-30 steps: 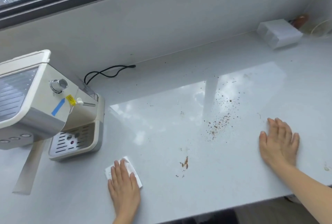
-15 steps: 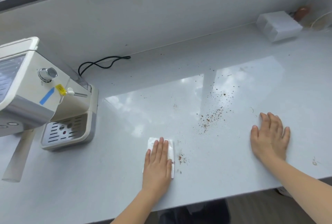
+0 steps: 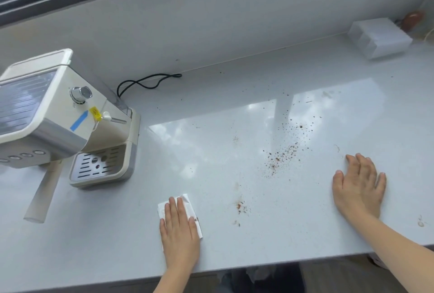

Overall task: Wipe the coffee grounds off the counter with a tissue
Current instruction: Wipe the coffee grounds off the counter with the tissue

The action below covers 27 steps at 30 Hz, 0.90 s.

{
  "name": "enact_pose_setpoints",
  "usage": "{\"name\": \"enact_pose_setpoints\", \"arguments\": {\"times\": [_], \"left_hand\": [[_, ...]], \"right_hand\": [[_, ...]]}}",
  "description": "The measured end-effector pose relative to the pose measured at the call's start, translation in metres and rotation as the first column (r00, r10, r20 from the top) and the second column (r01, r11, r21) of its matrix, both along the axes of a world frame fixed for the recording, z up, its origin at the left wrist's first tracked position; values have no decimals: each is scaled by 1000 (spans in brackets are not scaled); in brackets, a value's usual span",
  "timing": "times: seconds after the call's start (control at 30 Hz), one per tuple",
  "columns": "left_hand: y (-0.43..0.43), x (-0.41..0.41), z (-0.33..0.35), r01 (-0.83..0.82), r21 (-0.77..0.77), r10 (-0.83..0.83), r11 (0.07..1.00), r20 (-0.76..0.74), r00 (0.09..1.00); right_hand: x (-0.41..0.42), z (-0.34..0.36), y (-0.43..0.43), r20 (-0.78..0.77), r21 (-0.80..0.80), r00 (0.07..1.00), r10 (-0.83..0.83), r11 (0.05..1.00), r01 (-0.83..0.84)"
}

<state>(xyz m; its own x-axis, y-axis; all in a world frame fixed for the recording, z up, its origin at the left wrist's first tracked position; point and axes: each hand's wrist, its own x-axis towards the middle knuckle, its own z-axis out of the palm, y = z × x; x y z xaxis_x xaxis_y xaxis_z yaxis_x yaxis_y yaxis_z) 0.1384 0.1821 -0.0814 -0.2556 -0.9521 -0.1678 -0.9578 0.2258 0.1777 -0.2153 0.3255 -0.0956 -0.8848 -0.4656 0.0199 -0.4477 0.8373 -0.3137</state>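
My left hand (image 3: 179, 229) lies flat on a folded white tissue (image 3: 187, 203), pressing it onto the pale grey counter (image 3: 211, 175) near the front edge. A small brown smear of coffee grounds (image 3: 240, 207) sits just right of the tissue, not touching it. A wider scatter of coffee grounds (image 3: 283, 154) spreads further back and right. My right hand (image 3: 359, 186) rests palm down with fingers apart on the counter, right of the scatter, holding nothing.
A cream espresso machine (image 3: 58, 119) with a drip tray (image 3: 101, 163) stands at the left, its black cord (image 3: 148, 81) trailing along the wall. A white box (image 3: 379, 36) sits at the back right. A stain (image 3: 420, 222) marks the counter's right front.
My left hand slid the tissue right to the small smear, then back left. The smear looks thinner and more spread. My right hand stayed flat in place.
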Motion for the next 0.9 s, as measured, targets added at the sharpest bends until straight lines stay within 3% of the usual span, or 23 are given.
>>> {"name": "enact_pose_setpoints", "arguments": {"times": [0.37, 0.57, 0.67, 0.77, 0.83, 0.9], "left_hand": [[-158, -84, -3, 117, 8, -117, 993, -42, 992], [-236, -134, -5, 409, 42, -407, 912, -35, 913], [-244, -155, -1, 632, 85, -632, 770, -39, 774], [-232, -164, -1, 878, 106, -883, 467, 9, 469], [-216, -162, 0, 952, 115, -959, 283, 13, 284], [-196, -154, -1, 981, 120, -988, 155, 6, 155]], "right_hand": [[4, 7, -5, -25, 42, 998, -61, 997, 62], [5, 8, -9, -24, 88, 997, -75, 993, 76], [3, 7, -8, -11, 86, 996, -85, 993, 85], [3, 9, -9, -6, 82, 997, -83, 993, 83], [2, 11, -9, 2, 74, 997, -83, 994, 83], [2, 12, -9, 8, 69, 997, -77, 995, 76]]}}
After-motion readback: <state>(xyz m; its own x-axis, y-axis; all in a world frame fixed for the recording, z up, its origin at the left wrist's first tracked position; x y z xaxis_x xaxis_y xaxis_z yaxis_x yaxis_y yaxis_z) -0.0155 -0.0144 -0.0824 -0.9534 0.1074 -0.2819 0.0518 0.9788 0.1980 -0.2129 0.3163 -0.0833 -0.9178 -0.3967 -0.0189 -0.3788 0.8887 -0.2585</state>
